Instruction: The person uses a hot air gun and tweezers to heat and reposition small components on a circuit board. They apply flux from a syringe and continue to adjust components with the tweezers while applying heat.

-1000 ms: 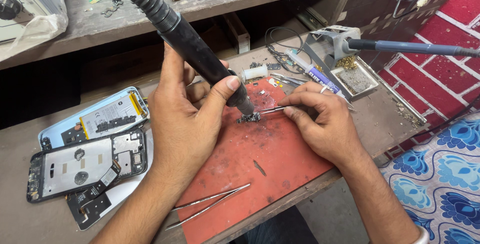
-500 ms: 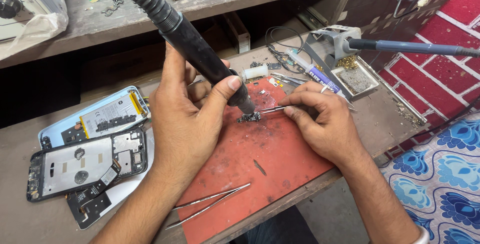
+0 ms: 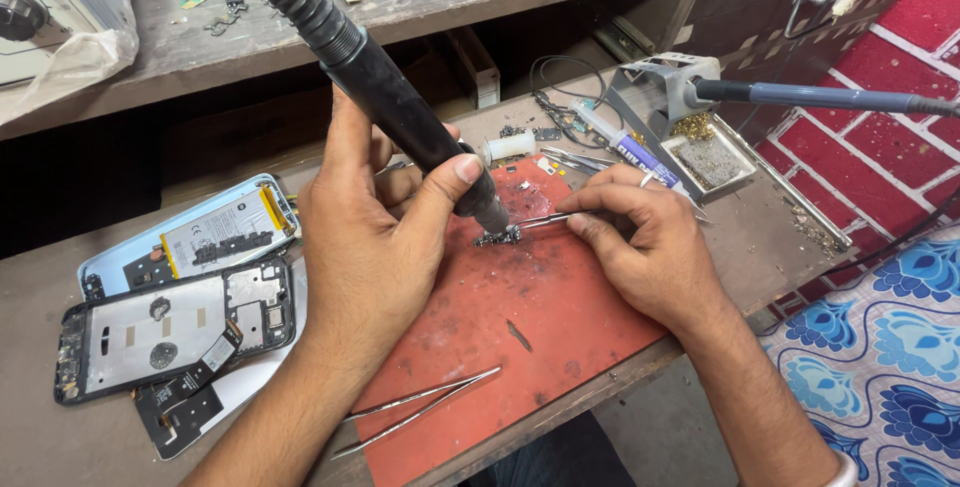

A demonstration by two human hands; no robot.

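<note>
- Head view, left hand (image 3: 375,247): fingers clenched round the black cylindrical hot-air handpiece with ribbed hose (image 3: 400,97); thumb laid across the barrel, metal nozzle pointing down just over the small dark circuit part (image 3: 497,238).
- Right hand (image 3: 650,247): fingers pinched on a pair of slim metal tweezers (image 3: 545,219), whose tips touch the small dark circuit part from the right.
- Small dark circuit part: lies on the red, scorched rubber work mat (image 3: 540,317), near the mat's upper edge, between both hands.
- Second pair of long steel tweezers (image 3: 420,407): lies loose on the mat's near-left corner, well apart from both hands.
- Opened phone frame with grey inner plate (image 3: 170,327): flat on the wooden counter (image 3: 30,417), left of the mat; pale blue phone back with battery (image 3: 200,232) just behind it.
- Grey soldering-iron stand with blue-handled iron (image 3: 700,97): on the counter's right side, beyond the right hand; a tray of brass wool is beside it.
</note>
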